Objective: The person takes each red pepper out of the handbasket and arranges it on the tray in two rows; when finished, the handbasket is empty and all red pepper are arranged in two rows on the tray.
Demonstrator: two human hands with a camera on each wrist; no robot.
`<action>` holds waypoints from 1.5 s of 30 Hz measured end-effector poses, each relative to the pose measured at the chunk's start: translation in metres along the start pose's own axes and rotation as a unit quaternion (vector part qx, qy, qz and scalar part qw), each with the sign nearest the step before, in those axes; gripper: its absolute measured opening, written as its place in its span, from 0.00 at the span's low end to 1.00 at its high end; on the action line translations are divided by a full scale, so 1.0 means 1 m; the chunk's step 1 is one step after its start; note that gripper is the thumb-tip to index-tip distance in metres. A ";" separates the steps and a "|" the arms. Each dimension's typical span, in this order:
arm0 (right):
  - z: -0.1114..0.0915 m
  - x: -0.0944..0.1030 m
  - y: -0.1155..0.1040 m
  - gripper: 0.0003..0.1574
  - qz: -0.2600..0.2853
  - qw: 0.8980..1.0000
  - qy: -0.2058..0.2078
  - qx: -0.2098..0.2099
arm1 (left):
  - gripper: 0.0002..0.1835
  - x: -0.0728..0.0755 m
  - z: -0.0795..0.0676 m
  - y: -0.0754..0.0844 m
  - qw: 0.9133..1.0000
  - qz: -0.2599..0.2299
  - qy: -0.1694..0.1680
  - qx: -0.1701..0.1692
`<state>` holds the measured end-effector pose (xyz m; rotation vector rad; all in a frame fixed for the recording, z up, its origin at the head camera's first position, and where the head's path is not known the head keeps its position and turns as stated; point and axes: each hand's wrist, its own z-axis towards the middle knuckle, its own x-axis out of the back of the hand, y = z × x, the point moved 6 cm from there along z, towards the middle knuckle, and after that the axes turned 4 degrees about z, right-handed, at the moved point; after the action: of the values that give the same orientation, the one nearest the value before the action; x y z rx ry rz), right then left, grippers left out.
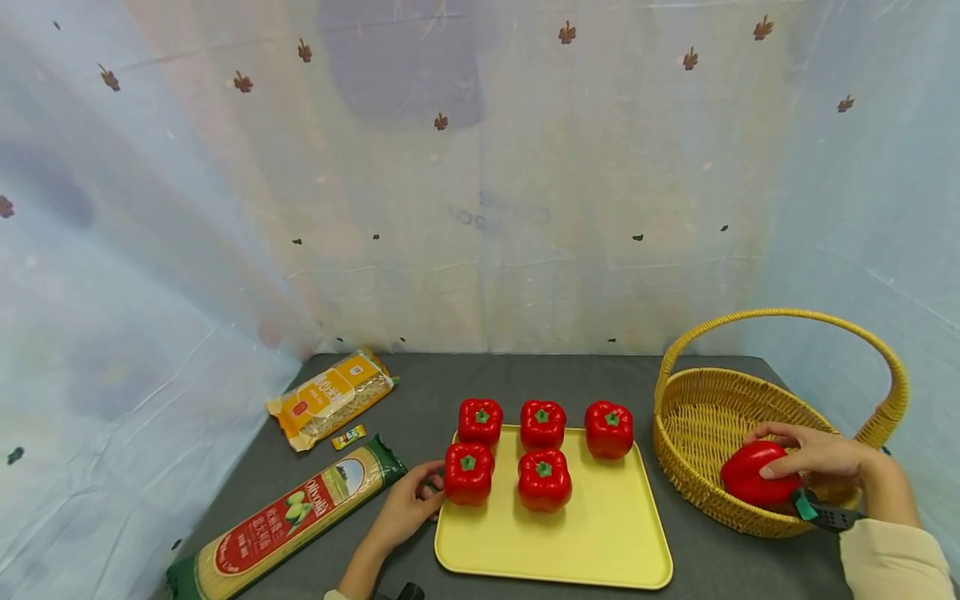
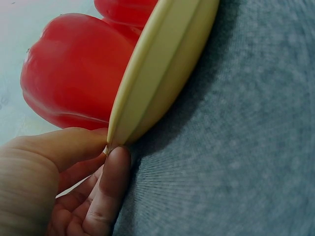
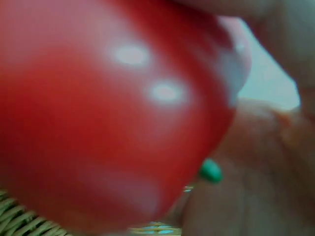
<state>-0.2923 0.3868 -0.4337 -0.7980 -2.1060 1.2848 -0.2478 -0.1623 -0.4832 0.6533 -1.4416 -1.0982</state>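
Observation:
My right hand (image 1: 828, 454) grips a red bell pepper (image 1: 759, 475) over the inside of the yellow wicker basket (image 1: 693, 483), the pepper lying tilted on its side. In the right wrist view the pepper (image 3: 98, 113) fills most of the picture, its green stem towards the palm. At the left edge of the yellow tray (image 1: 555, 554), my left hand (image 1: 405, 510) pinches the rim; the left wrist view has thumb and finger (image 2: 115, 172) meeting there. Several red bell peppers stand stem up on the tray, the closest (image 1: 469, 475) right beside the left fingers.
Left of the tray lies a long pack of spaghetti (image 1: 292, 521). Behind it are a small yellow sachet (image 1: 348, 437) and an orange-and-clear food bag (image 1: 333, 398). The basket's tall handle (image 1: 780, 313) arches over its opening. A patterned curtain (image 1: 480, 250) closes off the back.

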 end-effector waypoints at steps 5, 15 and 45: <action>-0.004 -0.003 -0.027 0.26 -0.094 0.988 0.098 0.075 | 0.24 0.000 0.000 0.001 1.000 -0.001 0.002 -0.002; -0.007 -0.037 -0.071 0.35 -0.183 0.933 0.249 0.187 | 0.24 0.000 0.000 0.002 1.000 0.001 0.005 -0.002; 0.056 -0.148 -0.079 0.47 -0.269 0.860 0.300 0.315 | 0.24 0.000 0.000 0.002 1.000 0.000 0.002 0.003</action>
<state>-0.2478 0.2182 -0.4047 -0.2291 -1.1643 1.1062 -0.2475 -0.1619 -0.4817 0.6602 -1.4418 -1.0930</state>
